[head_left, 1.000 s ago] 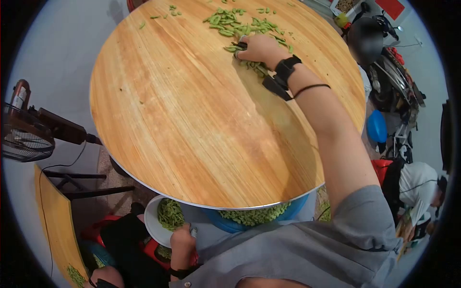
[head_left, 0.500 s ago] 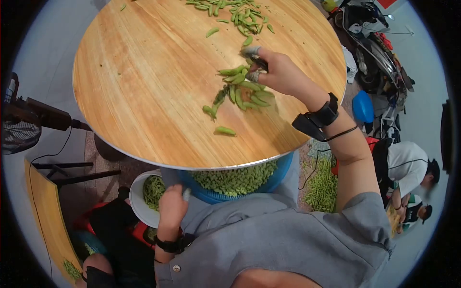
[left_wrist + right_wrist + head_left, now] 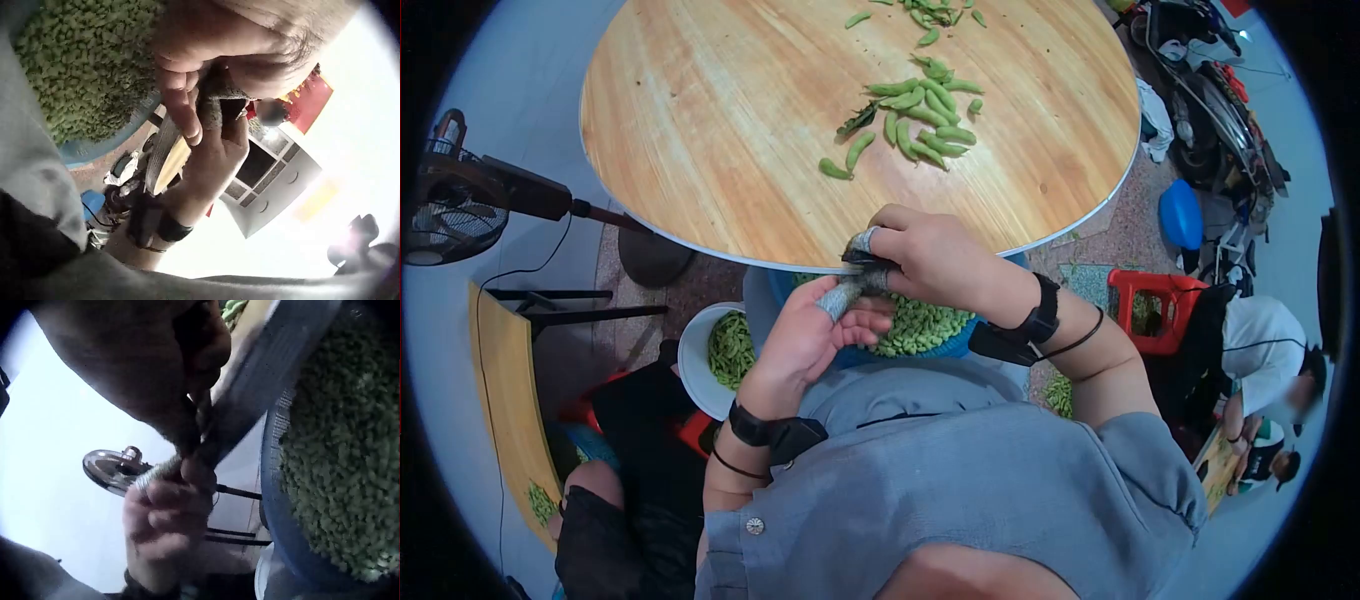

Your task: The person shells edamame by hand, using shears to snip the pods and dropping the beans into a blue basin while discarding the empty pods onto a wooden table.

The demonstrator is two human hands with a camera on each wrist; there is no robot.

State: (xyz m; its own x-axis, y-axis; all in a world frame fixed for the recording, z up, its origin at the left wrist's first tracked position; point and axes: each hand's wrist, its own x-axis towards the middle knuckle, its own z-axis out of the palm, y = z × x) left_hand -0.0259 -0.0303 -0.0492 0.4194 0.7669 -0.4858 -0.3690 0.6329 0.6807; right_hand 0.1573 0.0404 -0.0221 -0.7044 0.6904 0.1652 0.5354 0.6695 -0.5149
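Note:
In the head view my left hand [image 3: 793,335] and right hand [image 3: 935,255] meet at the near edge of the round wooden table [image 3: 730,150]. Tape is wrapped on the left thumb and on fingers of the right hand. Between their fingertips, both pinch a narrow soybean pod [image 3: 201,411], mostly hidden by the fingers. Beneath the hands is a blue basket [image 3: 275,506] full of shelled green beans [image 3: 925,325]. A small pile of green pods [image 3: 925,110] lies on the table beyond the right hand.
More pods [image 3: 930,14] lie at the table's far side. A white bucket [image 3: 693,375] of pods stands at the left, beside a seated person in black [image 3: 635,430]. A standing fan [image 3: 475,200] is at the left. On the right are a red stool [image 3: 1155,300] and another person [image 3: 1265,340].
My right hand has drawn pods nearer across the table, then come back to the near edge. The left hand has risen from beside the bucket to meet it.

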